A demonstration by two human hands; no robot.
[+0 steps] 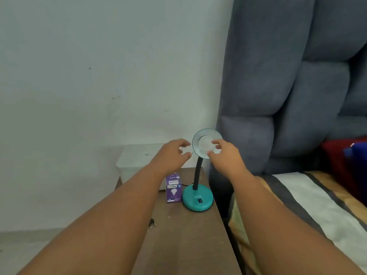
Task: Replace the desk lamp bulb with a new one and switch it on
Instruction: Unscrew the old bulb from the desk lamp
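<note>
A small blue-green lamp (197,198) stood on a brown wooden table (184,239), close to the table's right edge. Its dark bendy neck (196,175) went up to a round shade (196,138) that faced the person. Inside the shade sat a white bulb (204,144). The right hand (226,157) was up at the shade, with its thumb under the bulb and its fingers curled over the top, so it had hold of the bulb. The left hand (170,155) was just beside the left edge of the shade. Its fingers were bent a little and spread apart, and it held nothing. I could not tell if it touched the shade. A purple box (174,188) with a picture of a bulb on it stood upright on the table, just to the left of the lamp's round foot. A little black switch (200,200) was on that foot. A dark plug (152,223) lay on the table nearer the person, near the left edge. Behind the table was a white box (139,161) against the pale wall (99,76). On the right was a big grey padded headboard (278,86) and a bed (317,195) with a striped sheet.
</note>
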